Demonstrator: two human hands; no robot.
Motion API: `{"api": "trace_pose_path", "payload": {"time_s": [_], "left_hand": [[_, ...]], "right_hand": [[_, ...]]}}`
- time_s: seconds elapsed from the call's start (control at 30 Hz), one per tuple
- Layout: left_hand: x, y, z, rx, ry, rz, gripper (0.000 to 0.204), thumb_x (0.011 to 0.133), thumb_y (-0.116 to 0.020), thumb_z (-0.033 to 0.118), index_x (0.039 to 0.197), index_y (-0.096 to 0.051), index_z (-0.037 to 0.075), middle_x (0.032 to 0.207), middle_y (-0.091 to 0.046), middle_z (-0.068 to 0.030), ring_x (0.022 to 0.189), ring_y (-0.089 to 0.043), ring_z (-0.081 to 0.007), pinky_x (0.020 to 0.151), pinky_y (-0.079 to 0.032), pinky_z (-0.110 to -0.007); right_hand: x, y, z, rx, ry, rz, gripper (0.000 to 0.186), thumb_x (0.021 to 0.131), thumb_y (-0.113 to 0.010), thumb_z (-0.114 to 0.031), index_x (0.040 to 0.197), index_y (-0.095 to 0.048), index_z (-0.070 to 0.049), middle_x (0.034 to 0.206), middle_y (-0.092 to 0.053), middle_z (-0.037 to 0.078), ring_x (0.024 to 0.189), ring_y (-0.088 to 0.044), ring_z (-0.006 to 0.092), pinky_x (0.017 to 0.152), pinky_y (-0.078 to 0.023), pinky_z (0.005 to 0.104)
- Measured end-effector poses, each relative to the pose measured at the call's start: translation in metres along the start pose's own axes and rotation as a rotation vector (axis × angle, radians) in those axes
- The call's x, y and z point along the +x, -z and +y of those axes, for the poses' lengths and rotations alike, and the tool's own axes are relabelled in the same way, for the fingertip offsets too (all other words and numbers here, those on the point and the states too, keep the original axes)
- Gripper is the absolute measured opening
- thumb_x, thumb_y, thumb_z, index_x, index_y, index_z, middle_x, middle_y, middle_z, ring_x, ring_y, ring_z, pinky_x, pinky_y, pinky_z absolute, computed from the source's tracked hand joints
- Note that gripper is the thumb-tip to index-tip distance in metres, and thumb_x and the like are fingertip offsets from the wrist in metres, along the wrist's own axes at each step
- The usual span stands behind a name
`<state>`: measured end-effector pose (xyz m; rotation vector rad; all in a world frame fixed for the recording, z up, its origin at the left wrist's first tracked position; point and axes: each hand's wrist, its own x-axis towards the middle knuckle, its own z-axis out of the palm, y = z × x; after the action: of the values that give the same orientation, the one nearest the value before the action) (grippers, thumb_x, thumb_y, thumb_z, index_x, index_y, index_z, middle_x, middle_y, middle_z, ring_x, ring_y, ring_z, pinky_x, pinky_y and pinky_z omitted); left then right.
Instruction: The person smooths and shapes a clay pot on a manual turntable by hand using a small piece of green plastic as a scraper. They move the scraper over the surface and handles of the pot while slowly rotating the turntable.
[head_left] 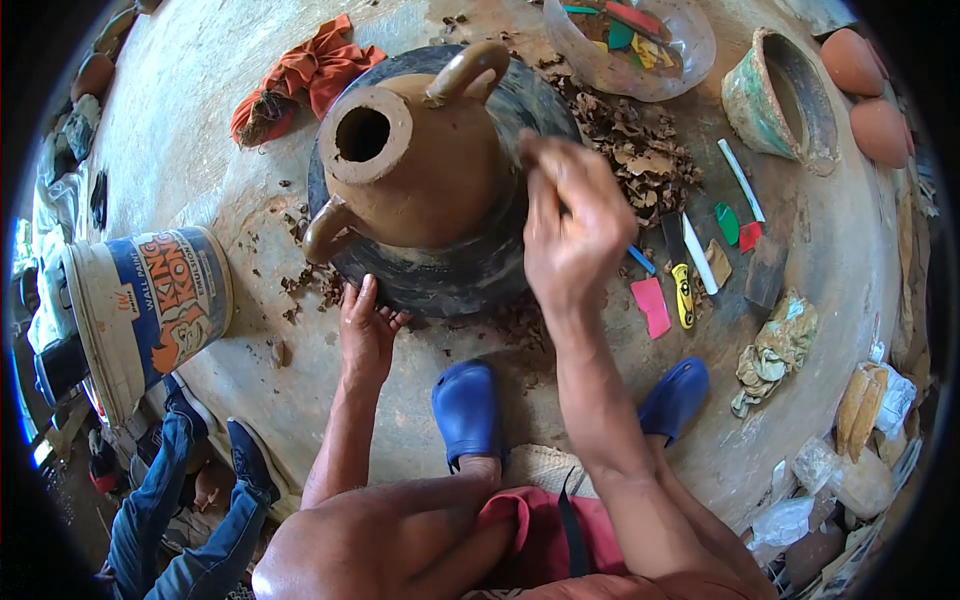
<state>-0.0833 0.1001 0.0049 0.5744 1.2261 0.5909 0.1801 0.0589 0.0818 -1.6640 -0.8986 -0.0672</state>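
A brown clay jug (430, 170) with a round mouth and two looped handles stands on a dark round turntable (440, 290). At the turntable's near left rim is my left hand (367, 335), thumb raised against the edge and fingers loosely apart. My right hand (575, 215) hovers by the jug's right side, its fingers curled together and partly smeared by motion. Whatever it may hold is hidden. An orange-red cloth (315, 70) lies beyond the turntable on the left.
Right of the turntable lie clay shavings (650, 160), a yellow-and-black knife (683, 295) and a pink scraper (651, 307). Behind stands a clear tub (675, 75) of tools; a crusted pot (760, 100) is farther right. A paint bucket (150, 310) lies left, near another person's legs (190, 510).
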Motion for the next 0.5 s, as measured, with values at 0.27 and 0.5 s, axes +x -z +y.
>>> {"api": "trace_pose_path", "payload": {"time_s": [0.27, 0.5], "left_hand": [[-0.025, -0.024, -0.02, -0.044, 0.005, 0.001, 0.034, 0.107, -0.058, 0.035, 0.135, -0.048, 0.019, 0.123, -0.064, -0.0032, 0.11, -0.067, -0.022, 0.086, -0.058, -0.043], [-0.025, -0.031, -0.028, -0.108, 0.03, -0.019, 0.035, 0.106, -0.058, 0.035, 0.134, -0.05, 0.017, 0.129, -0.065, -0.0059, 0.109, -0.069, -0.0237, 0.081, -0.062, -0.043]], "right_hand": [[-0.03, -0.006, -0.016, 0.063, -0.072, -0.042, 0.022, 0.087, -0.069, 0.007, 0.107, -0.076, -0.001, 0.099, -0.072, 0.016, 0.087, -0.073, 0.0318, 0.076, -0.059, 0.0387], [-0.062, 0.003, -0.016, 0.016, -0.001, -0.025, 0.023, 0.088, -0.069, 0.009, 0.107, -0.077, -0.002, 0.1, -0.073, 0.015, 0.087, -0.073, 0.026, 0.073, -0.059, 0.0342]]}}
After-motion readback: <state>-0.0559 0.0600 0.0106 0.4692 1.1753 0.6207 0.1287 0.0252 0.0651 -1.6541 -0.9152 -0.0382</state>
